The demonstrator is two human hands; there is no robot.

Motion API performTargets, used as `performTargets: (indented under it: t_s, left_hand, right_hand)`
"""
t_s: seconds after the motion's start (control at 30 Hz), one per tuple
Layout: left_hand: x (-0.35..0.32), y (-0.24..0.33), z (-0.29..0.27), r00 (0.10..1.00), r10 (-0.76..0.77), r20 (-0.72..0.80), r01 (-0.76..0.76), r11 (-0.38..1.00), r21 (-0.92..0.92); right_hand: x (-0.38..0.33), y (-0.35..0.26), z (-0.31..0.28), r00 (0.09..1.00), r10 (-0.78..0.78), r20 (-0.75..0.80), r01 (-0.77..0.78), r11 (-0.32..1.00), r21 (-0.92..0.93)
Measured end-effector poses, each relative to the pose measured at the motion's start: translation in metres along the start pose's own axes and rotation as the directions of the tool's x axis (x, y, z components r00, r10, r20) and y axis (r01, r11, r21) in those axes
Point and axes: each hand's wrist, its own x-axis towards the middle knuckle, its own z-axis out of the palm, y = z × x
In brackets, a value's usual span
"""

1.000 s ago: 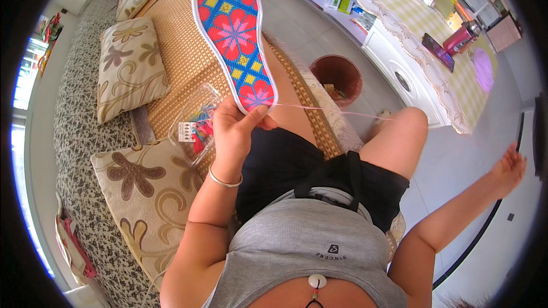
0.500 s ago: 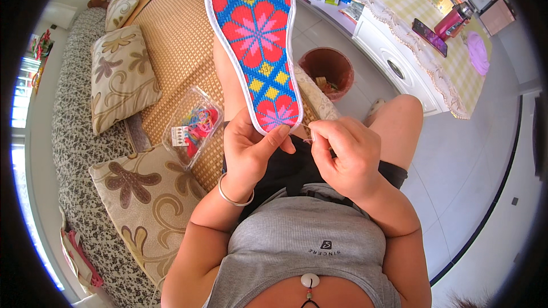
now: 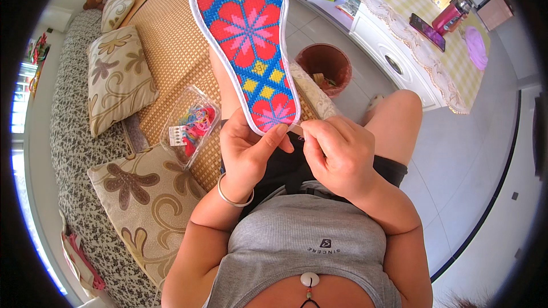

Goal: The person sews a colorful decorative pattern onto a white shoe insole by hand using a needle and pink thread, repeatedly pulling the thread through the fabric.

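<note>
A cross-stitched shoe insole [image 3: 249, 40], blue with red and pink flowers and yellow diamonds, stands out from my lap; its white-bound rounded end points toward me. My left hand [image 3: 251, 148] grips that end, thumb on top and fingers underneath. Close by on the right, my right hand [image 3: 338, 147] is closed in a pinch at the insole's edge. A thin pale needle or thread [image 3: 296, 124] runs between its fingertips and the edge, too fine to tell which. The insole's far tip is cut off by the picture's top.
On the woven mat [image 3: 171, 34] at left lies a clear plastic box [image 3: 191, 128] of coloured threads, beside patterned cushions [image 3: 145, 194]. A brown bin [image 3: 324, 68] stands on the floor. At right, a cloth-covered table [image 3: 394, 5] bears a phone [image 3: 427, 31] and a flask [image 3: 451, 16].
The insole has shifted slightly left and tilted, its far end swinging left. My right hand has moved a little left, closer to the insole's edge. My left hand keeps its grip.
</note>
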Motion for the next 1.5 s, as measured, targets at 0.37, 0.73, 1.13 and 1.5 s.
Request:
performTargets:
  t_s: [0.37,0.73,1.13,1.5]
  left_hand:
    - [0.001,0.002,0.005,1.0,0.023,-0.005,-0.023,1.0,0.0]
    - [-0.005,0.0,0.014,0.993,0.112,-0.031,-0.103,0.97,0.22]
    - [-0.005,-0.004,0.01,0.983,0.182,-0.027,-0.171,0.955,0.241]
    - [0.002,-0.009,-0.001,0.999,-0.049,0.011,0.05,0.989,-0.143]
  right_hand:
    - [-0.002,0.0,-0.002,1.0,0.011,0.002,-0.011,1.0,0.003]
    - [-0.002,-0.002,0.0,0.998,-0.017,0.057,0.022,0.996,-0.086]
    - [-0.003,-0.002,0.0,1.0,-0.019,0.025,0.022,0.995,-0.097]
    - [-0.008,0.018,0.006,0.555,0.526,0.645,-0.685,-0.15,0.713]
